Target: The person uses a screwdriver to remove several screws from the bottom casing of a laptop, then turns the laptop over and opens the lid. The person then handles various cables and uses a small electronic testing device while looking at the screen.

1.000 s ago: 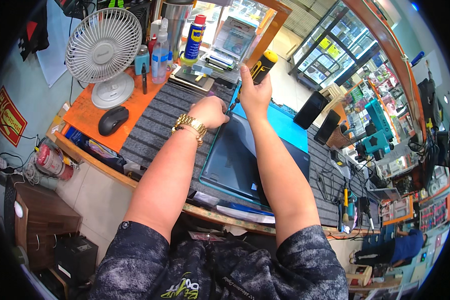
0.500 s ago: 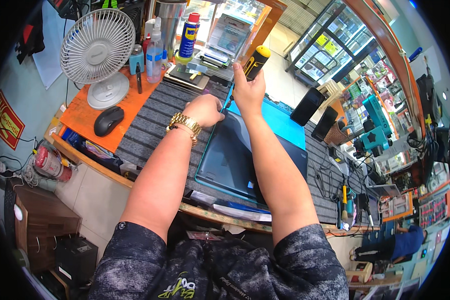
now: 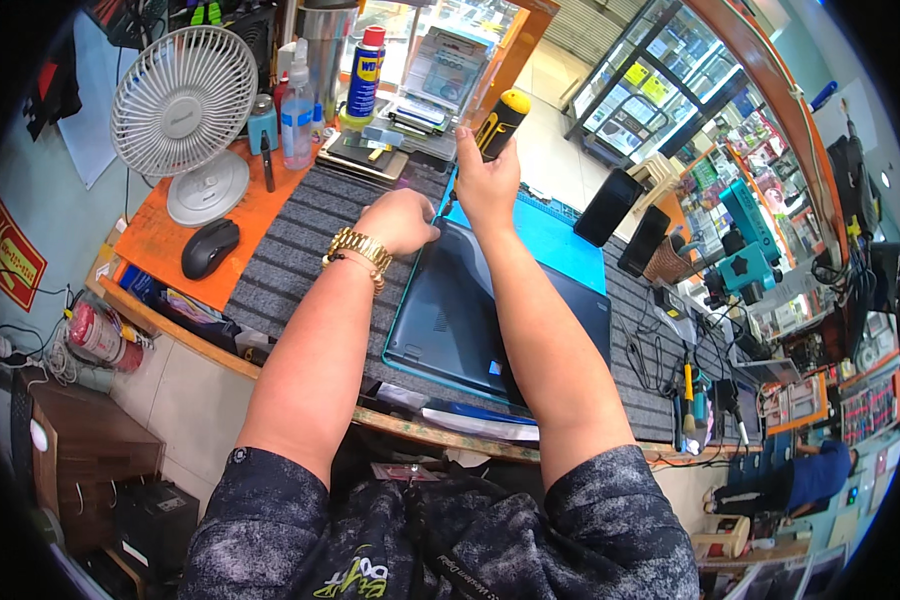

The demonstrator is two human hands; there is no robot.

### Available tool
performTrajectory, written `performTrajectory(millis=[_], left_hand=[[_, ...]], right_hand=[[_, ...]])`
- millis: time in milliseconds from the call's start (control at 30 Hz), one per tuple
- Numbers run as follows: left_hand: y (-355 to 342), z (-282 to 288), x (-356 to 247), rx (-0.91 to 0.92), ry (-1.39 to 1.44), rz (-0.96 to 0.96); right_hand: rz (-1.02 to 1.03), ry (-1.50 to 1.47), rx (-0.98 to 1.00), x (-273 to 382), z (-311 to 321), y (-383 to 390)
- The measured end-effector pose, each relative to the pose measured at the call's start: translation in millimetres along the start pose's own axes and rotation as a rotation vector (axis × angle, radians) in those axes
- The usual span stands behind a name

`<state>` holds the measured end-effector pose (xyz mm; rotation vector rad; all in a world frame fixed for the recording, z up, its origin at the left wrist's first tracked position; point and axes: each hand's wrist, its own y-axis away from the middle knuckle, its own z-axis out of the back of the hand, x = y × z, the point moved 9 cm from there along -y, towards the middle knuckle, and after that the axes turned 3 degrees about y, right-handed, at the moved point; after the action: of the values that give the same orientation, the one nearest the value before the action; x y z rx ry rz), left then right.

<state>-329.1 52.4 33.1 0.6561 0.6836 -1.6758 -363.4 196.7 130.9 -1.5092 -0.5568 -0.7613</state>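
Basically no chg vs. half a sec ago: your R hand (image 3: pixel 489 187) still clamped on driver (image 3: pixel 500 122), shaft angled down to far L corner of laptop (image 3: pixel 452 310) on grey mat (image 3: pixel 315 222); work's prob. on same spot. L hand (image 3: pixel 400 222) curled by the shaft; can't tell if its fingers grip.

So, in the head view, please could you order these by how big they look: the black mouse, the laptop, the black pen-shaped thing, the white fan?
1. Laptop and white fan: unsure between them, as the right forearm covers part of the laptop.
2. Black mouse.
3. Black pen-shaped thing.
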Motion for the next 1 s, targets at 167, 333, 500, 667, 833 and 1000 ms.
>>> performTrajectory(millis=[167,333,500,667,833,1000], left_hand=[[5,9,4,0.009,0.011,0.014],[4,8,-2,0.031,0.04,-0.024],[4,6,-8,0.068,0.06,0.005],[9,10,-6,0.065,0.061,0.03],[12,4,-16,0.071,0.044,0.022],[18,5,-26,0.032,-0.046,-0.003]], right_hand=[[0.022,0.088,-0.044,10,-5,4],[-0.006,0.107,-0.023,17,-1,5],[-0.025,0.117,-0.065,34,30,0],[-0.155,0.144,-0.044,91,120,13],[-0.414,0.731,0.16,151,266,82],[-0.584,1.266,0.135,153,427,159]])
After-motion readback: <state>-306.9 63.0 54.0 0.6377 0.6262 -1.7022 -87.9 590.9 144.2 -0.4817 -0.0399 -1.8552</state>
